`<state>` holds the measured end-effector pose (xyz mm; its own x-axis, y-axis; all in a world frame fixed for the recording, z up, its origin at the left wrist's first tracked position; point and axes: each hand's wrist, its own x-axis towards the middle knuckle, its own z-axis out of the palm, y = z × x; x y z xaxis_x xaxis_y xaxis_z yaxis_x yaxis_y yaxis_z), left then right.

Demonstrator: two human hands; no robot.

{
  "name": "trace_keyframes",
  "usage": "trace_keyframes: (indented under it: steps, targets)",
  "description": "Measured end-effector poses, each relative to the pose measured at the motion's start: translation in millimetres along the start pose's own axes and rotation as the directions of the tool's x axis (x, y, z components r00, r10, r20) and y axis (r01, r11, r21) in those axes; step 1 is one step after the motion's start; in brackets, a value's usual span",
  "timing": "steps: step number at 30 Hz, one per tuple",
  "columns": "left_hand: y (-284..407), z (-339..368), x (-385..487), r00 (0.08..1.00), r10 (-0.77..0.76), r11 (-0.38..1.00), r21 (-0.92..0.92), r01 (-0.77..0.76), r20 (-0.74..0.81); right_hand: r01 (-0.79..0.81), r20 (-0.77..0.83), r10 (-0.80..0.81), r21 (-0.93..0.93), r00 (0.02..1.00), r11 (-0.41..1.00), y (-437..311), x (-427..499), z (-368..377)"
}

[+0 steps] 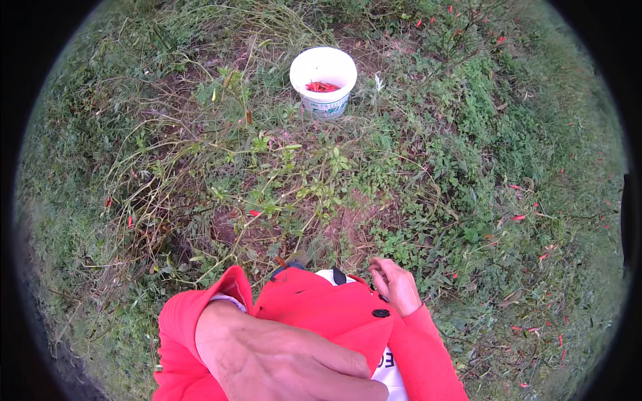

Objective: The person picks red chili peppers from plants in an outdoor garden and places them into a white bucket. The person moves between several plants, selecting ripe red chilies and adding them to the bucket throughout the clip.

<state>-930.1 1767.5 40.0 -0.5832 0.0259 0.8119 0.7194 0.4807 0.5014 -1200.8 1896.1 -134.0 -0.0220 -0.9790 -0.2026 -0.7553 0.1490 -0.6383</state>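
Observation:
My left hand [281, 351] is raised close to the camera, in front of the red jacket [311, 306]. Its fingertips run out at the bottom of the view, so I cannot see whether they hold anything. Beside the jacket's buttoned edge is my right hand [397, 285], its fingers loosely bent and a little apart, with nothing visible in them. On the ground ahead stands a white plastic bucket [326, 103] bearing green print. Red chili peppers [322, 87] cover part of its bottom. Between me and the bucket sprawls a chili plant [286, 188] with green leaves.
Weeds and dry stems [165, 175] cover the ground to the left. One red chili [255, 213] shows among the leaves in front of me. At the right, several red chilies [518, 217] are scattered through the greenery. Bare soil [351, 225] shows near the middle.

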Motion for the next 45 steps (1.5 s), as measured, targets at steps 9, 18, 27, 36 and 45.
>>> trace_keyframes:
  steps: [9, 18, 27, 36, 45]
  targets:
    - [-75, 24, -201, 0.221, -0.765, -0.032, 0.378, 0.925, -0.605, -0.123, -0.076, 0.131, 0.102, 0.988, 0.987, 21, -16, 9]
    - [-155, 26, -283, 0.083, -0.689, -0.432, 0.5, 0.751, -0.72, -0.216, -0.227, 0.238, 0.117, 0.944, 0.969, 35, -51, 11]
    - [-159, 21, -299, 0.336, -0.776, -0.058, 0.59, 0.805, -0.534, -0.229, -0.332, 0.278, 0.179, 0.902, 0.957, 54, -90, 10]
    - [-187, -21, -260, 0.105, -0.898, -0.333, 0.815, 0.475, -0.428, -0.286, -0.407, 0.347, 0.203, 0.845, 0.936, 68, -102, 32]
    - [-190, -10, -158, 0.26, -0.946, 0.047, 0.715, 0.698, -0.192, -0.275, -0.553, 0.344, 0.206, 0.759, 0.939, 97, -111, 84]
